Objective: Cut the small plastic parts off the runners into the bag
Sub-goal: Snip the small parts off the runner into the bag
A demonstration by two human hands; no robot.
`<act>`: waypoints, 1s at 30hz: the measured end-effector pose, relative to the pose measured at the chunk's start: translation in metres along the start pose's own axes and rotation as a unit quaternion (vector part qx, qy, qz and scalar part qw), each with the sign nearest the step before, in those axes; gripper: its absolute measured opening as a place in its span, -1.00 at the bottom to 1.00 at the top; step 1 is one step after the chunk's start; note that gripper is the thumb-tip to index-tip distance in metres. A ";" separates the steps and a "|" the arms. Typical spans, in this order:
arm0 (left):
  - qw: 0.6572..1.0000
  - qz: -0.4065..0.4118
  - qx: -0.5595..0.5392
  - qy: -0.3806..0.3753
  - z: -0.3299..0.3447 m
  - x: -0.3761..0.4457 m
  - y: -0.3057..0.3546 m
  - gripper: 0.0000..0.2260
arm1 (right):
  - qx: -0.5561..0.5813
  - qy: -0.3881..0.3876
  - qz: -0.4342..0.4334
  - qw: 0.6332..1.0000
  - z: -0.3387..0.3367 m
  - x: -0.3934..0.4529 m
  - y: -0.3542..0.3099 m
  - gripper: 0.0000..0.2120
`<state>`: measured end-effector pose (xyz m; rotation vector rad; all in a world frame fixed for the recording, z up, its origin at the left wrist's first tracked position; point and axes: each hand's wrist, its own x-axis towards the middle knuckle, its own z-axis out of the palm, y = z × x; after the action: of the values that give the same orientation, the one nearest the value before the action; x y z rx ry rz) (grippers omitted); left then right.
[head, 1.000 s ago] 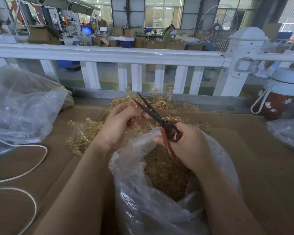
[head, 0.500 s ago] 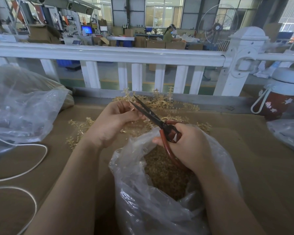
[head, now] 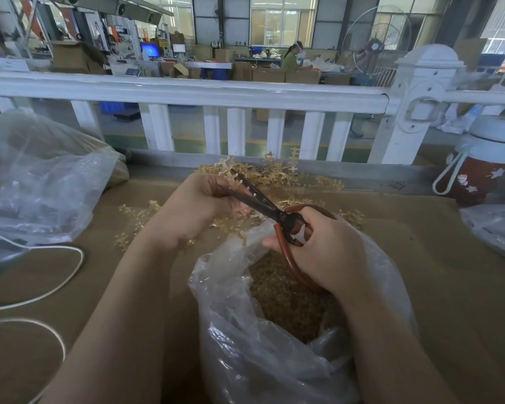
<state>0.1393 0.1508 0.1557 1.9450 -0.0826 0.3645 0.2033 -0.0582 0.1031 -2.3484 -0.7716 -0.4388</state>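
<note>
The right hand grips the red handles of the scissors, whose dark blades point up and left, nearly closed, across a runner pinched in the fingers of the left hand. Both hands work just above the mouth of the clear bag, which stands on the brown table and holds a heap of cut golden parts. More runners lie piled behind the hands, near the white railing.
</note>
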 end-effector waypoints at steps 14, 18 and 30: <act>0.999 -0.017 -0.028 -0.009 0.002 -0.002 0.005 -0.90 | 0.008 0.034 -0.007 0.999 0.001 -0.002 0.001 -0.45; 0.999 -0.011 -0.038 -0.005 0.001 -0.001 0.002 -0.85 | 0.012 0.039 -0.003 0.999 0.002 -0.002 0.001 -0.46; 1.000 0.000 -0.022 -0.004 0.011 0.005 0.001 -0.86 | -0.005 0.022 0.004 1.000 0.001 -0.001 0.003 -0.46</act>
<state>0.1460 0.1410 0.1538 1.9025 -0.0949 0.3529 0.2046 -0.0595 0.1002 -2.3426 -0.7411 -0.4920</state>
